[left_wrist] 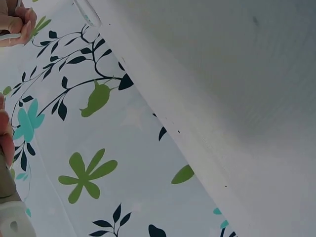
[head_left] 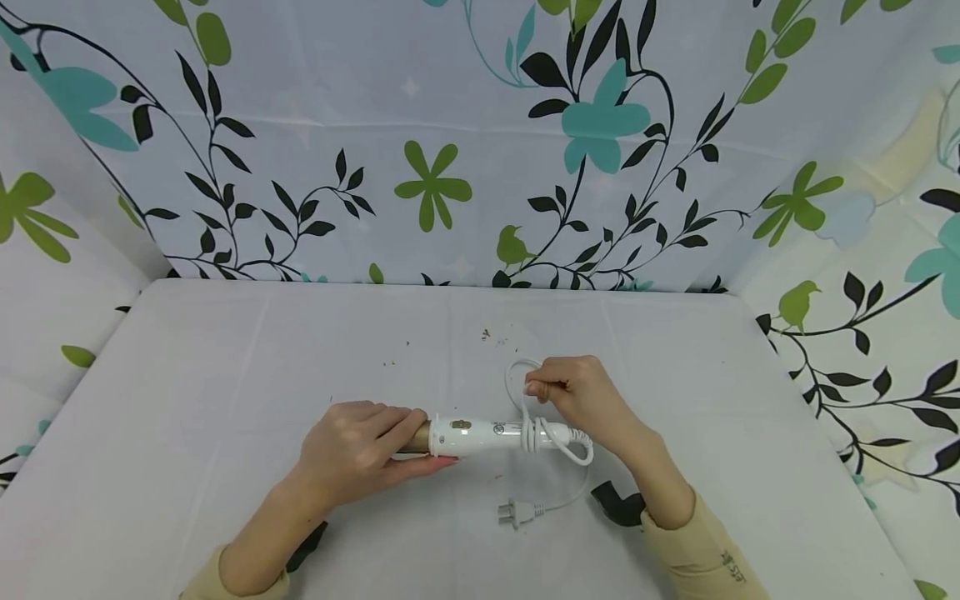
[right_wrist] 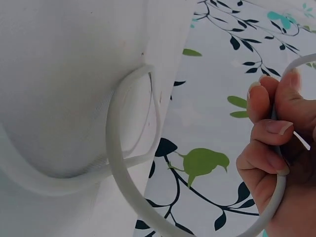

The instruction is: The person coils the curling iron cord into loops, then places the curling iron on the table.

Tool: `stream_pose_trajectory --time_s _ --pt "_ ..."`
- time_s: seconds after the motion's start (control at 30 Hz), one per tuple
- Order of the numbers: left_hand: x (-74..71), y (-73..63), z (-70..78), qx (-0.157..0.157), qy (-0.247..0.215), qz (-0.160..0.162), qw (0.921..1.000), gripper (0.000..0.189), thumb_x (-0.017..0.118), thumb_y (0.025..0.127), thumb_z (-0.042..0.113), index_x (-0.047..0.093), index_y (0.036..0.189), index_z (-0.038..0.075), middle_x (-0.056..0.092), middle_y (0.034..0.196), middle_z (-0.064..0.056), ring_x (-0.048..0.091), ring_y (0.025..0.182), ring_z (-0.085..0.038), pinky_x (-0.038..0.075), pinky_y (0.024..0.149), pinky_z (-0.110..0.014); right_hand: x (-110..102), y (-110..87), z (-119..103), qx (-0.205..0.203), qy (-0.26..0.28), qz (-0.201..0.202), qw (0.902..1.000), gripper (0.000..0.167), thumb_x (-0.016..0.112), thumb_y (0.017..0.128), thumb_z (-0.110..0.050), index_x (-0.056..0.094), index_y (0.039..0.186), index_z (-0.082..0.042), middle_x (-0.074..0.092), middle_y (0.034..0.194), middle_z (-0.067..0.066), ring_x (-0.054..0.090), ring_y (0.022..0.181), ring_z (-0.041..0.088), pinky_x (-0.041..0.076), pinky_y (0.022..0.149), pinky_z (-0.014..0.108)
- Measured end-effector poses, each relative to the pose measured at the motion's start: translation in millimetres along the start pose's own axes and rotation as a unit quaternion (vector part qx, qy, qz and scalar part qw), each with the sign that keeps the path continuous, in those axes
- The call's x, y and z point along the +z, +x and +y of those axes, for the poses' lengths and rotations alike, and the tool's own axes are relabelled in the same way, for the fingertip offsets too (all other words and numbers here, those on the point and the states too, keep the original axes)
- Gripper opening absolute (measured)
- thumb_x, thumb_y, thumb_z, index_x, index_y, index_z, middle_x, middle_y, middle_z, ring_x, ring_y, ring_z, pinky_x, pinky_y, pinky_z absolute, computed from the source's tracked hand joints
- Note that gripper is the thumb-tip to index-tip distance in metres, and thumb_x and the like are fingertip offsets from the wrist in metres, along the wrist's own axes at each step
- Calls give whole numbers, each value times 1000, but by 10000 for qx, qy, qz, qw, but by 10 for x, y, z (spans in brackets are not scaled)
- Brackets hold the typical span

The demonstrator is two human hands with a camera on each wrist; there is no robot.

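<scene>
A white-handled curling iron (head_left: 480, 438) with a gold-coloured barrel lies level across the middle of the head view. My left hand (head_left: 356, 454) grips its barrel end, fingers over the top and thumb stretched along the underside. White cord (head_left: 529, 435) is wound in several turns around the right part of the handle. Above those turns, my right hand (head_left: 581, 393) pinches a raised loop of the cord. The right wrist view shows the cord (right_wrist: 114, 133) curving in a wide arc into the curled fingers (right_wrist: 266, 153). At the left wrist view's edge, part of the white handle (left_wrist: 16, 217) shows.
The two-pin plug (head_left: 516, 512) hangs or lies below the handle, towards the front. White cloth covers the table (head_left: 225, 375), with small dark specks (head_left: 486, 334) behind the hands. A leaf-patterned curtain (head_left: 450, 100) encloses the back and both sides.
</scene>
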State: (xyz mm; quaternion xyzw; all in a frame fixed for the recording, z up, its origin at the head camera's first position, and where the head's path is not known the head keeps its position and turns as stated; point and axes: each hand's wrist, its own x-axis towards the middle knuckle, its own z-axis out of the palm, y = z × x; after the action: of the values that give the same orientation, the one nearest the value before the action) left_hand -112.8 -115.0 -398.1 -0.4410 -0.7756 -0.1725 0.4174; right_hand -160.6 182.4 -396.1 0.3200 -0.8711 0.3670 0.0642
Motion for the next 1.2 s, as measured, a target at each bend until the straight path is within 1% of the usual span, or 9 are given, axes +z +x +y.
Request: stream_pose_trajectory --time_s 0.27,0.37,0.5,0.6,0.7,0.77,0.9,1.07,1.2 --pt "4 4 13 68 16 47 10000 49 61 94 55 68 79 8 67 65 4 56 46 -7 46 43 -22 11 7 -24 187 -57 -534 9984 7 75 85 -2 74 79 -3 62 63 2 53 62 4 51 63 23" --pt "4 10 20 89 48 77 9999 50 61 95 54 69 79 8 68 66 3 58 46 -8 47 44 -23 -8 0 -30 282 -72 -730 9969 5 76 85 -2 76 81 -4 66 68 0 54 63 3 50 62 22" --pt "1 19 23 145 136 179 9996 50 62 95 53 68 79 7 68 66 2 58 46 -9 47 44 -23 -63 -11 -42 503 128 -1048 9931 6 74 87 -3 78 83 -6 71 76 -1 56 65 3 50 61 22" --pt "1 26 23 208 224 264 9992 49 62 95 53 67 80 6 67 66 2 57 46 -9 46 44 -23 -111 -17 -35 714 293 -1235 9893 8 73 89 -5 78 84 -7 71 77 -2 56 64 4 50 60 22" --pt "1 31 19 227 317 292 9988 48 63 95 52 68 80 6 67 65 2 56 45 -8 45 43 -22 -162 -22 -16 913 282 -1297 9869 9 72 89 -5 78 83 -9 70 75 -4 55 62 5 48 58 22" --pt "-4 30 13 180 336 274 9989 48 62 95 51 68 80 6 67 65 2 55 45 -8 45 42 -22 -199 -22 -6 1002 230 -1270 9866 10 72 89 -5 78 82 -9 68 72 -4 54 60 6 46 56 23" --pt "-12 29 -1 88 312 264 9991 48 62 95 52 68 79 7 67 63 3 53 43 -7 43 41 -21 -239 -21 4 1037 148 -1189 9874 10 73 88 -5 78 81 -9 66 69 -4 54 60 7 46 56 24" --pt "-12 37 1 -14 211 266 9994 48 63 94 54 67 79 8 67 63 4 52 43 -7 42 41 -21 -171 -22 5 1090 501 -1246 9849 9 71 90 -5 78 84 -9 69 75 -2 55 63 8 47 58 23" --pt "-9 39 9 -89 113 404 9991 48 64 93 54 68 78 8 68 65 5 54 44 -7 44 42 -23 -91 -20 -24 853 873 -1374 9830 10 69 92 -4 77 87 -6 71 78 0 55 64 7 48 59 23"
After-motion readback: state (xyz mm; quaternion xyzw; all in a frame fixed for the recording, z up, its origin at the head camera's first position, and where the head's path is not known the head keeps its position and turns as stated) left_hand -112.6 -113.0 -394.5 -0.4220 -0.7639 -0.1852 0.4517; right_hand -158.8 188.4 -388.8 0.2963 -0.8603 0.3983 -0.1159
